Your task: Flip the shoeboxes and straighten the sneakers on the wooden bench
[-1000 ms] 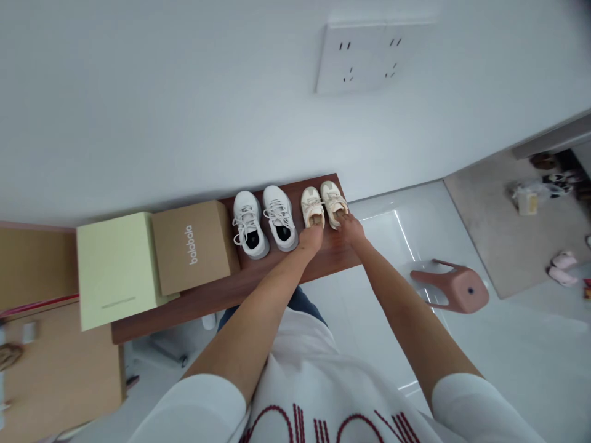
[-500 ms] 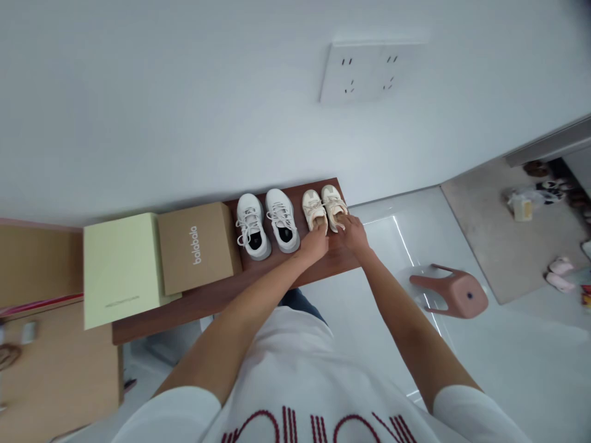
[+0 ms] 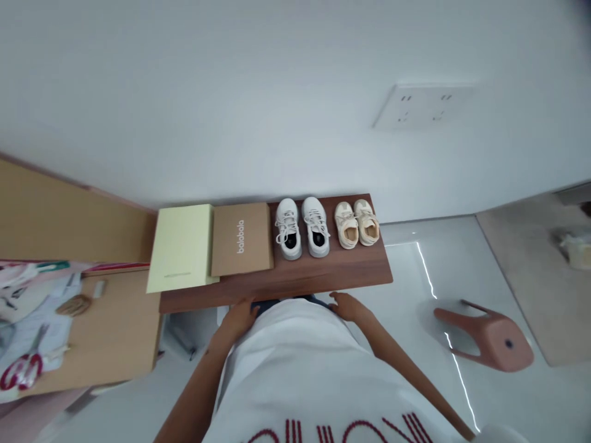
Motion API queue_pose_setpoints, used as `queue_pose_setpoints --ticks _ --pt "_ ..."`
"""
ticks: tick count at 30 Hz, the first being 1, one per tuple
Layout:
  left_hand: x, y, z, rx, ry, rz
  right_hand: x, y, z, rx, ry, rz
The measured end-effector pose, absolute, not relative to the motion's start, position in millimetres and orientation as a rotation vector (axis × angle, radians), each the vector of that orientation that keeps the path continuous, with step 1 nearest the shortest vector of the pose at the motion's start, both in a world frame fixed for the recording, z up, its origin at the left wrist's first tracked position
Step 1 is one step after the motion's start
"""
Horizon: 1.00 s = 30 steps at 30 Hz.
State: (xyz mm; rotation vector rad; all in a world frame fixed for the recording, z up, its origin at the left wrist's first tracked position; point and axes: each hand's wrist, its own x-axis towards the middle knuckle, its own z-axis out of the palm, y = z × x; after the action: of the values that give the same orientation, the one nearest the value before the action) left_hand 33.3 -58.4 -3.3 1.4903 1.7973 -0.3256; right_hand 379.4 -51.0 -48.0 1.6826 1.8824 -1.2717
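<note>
My left hand (image 3: 241, 319) is down at my left hip, just below the front edge of the wooden shelf (image 3: 305, 277), with fingers loosely apart and nothing in them. At my other hip is my right hand (image 3: 347, 306), also empty, its fingers apart. On the shelf's right end stands a pair of small cream shoes, the left shoe (image 3: 346, 225) beside the right shoe (image 3: 367, 223), toes toward the wall. To their left are two larger white sneakers, one (image 3: 289, 229) next to the other (image 3: 316, 226), with laces loose over their sides.
A brown shoebox (image 3: 242, 240) and a pale green box (image 3: 181, 249) occupy the shelf's left part. Left of it, a cardboard surface (image 3: 115, 332) bears red-handled scissors (image 3: 25, 366) and tape. A pink stool (image 3: 498, 341) is on the floor at right; a socket plate (image 3: 425, 106) is on the wall.
Both hands have let go of the small cream shoes and drawn back to my hips. The shoes now stand side by side, uncovered. The view has shifted left.
</note>
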Motion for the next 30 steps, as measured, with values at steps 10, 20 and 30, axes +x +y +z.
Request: queue_pose_setpoints --ticks 10,20,30 --pt "-32 -77 4 1.424 1.808 0.052 297 37 12 1.733 2.289 -0.958" --pt "-219 -25 -20 1.242 2.311 0.704 62 -19 0 1.661 2.091 -1.889" --pt "-291 -3 -53 1.096 1.992 0.589 -78 23 -32 2.175 2.138 -1.563"
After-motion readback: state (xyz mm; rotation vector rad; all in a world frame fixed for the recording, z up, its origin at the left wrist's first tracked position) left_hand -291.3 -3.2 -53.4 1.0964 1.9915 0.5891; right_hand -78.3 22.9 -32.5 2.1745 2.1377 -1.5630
